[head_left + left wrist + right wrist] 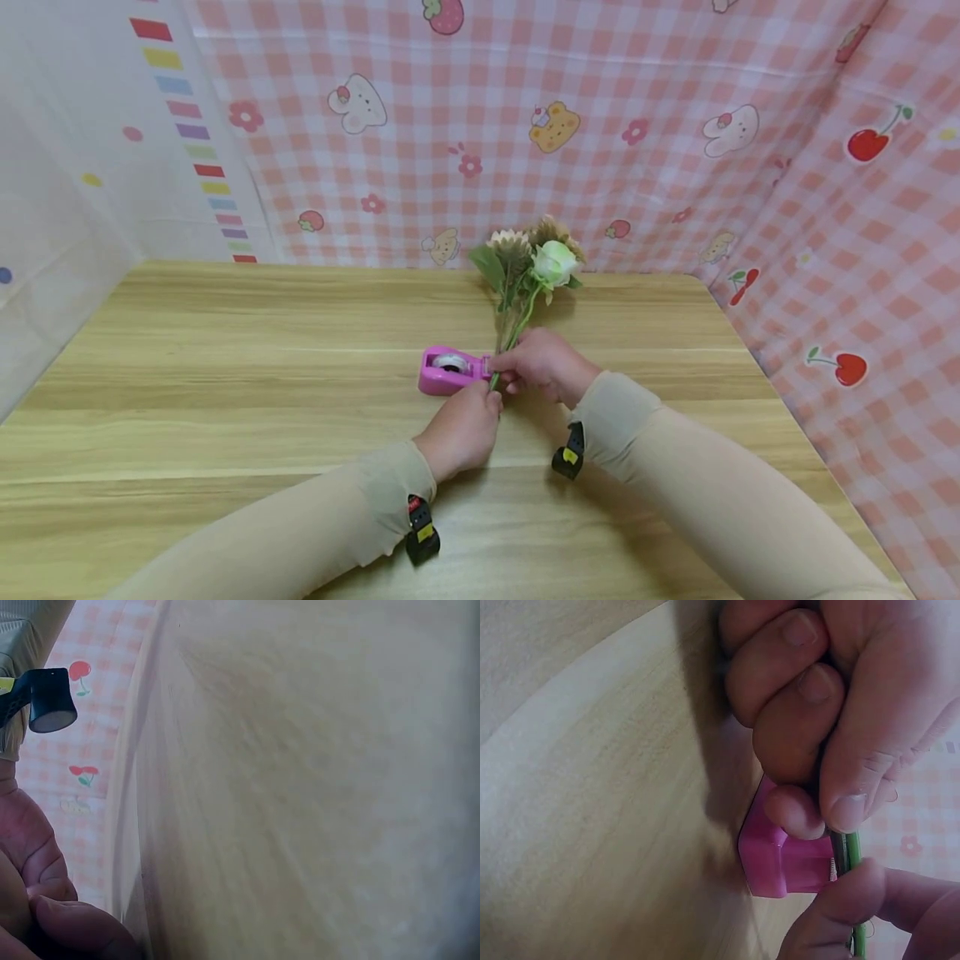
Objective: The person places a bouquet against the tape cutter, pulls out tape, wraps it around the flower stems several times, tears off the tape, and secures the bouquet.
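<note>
A small bunch of flowers (pixel 555 263) leans up and to the right: a pale green-white rose, a cream bloom and a tan one, with green leaves. Low on the stems (pixel 855 847), my left hand (pixel 462 423) pinches the ends between thumb and curled fingers. My right hand (pixel 546 363) pinches the same stems just above it, as the right wrist view also shows. Beside the fingers lies a pink tape dispenser (pixel 442 381) with a clear roll in it, its cutter end right at the right fingertips. Few of my fingers (pixel 82 926) show in the left wrist view.
A wood-grain table (pixel 225 350) lies under both hands. Behind and at the right hang pink checked cloths (pixel 450 100) with cartoon prints; a white one (pixel 67 167) covers the left. Black wrist cameras (pixel 423 542) sit under both sleeves.
</note>
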### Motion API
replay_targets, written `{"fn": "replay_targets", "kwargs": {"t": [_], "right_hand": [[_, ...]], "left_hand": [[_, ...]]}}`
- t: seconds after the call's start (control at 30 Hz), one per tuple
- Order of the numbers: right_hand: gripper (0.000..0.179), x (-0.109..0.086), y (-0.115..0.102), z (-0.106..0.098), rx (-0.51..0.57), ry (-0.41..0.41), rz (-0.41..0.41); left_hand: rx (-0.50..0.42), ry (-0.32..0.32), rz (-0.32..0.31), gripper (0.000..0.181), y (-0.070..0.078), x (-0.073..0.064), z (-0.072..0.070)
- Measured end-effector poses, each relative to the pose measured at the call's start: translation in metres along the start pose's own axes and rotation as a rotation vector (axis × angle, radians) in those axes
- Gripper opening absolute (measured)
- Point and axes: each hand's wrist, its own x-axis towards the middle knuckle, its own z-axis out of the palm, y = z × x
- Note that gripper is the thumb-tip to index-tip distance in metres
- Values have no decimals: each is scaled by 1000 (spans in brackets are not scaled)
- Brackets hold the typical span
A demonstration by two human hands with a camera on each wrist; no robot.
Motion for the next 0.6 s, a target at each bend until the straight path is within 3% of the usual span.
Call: {"fn": "replay_targets", "kwargs": {"t": [0.37,0.6], "right_hand": [[17,0,-4,-1,61,-60,32],[20,1,-5,-3,39,-70,32]], "left_hand": [[97,-21,10,28,2,-2,0],[85,-48,9,27,4,-3,-3]]}}
